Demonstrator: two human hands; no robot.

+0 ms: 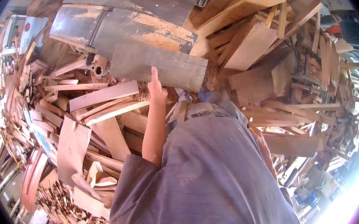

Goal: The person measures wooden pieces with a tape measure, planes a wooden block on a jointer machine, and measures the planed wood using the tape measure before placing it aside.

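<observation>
- My left forearm [152,127] stretches toward twelve o'clock.
- On my feed, the left hand [157,89] points one digit [154,74] toward twelve, the others curled.
- My right forearm [264,149] shows partly at four o'clock, its hand hidden.

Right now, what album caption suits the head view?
Left hand at the edge of a gray panel, sawdust beyond, wood pieces heaped on both sides.

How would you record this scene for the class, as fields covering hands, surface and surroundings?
Left hand: at a grey panel's near edge, one digit extended over its top
Right hand: out of view
Worktop: dark, partly covered with sawdust
Left side: heaped wood offcuts
Right side: piled boards
</observation>
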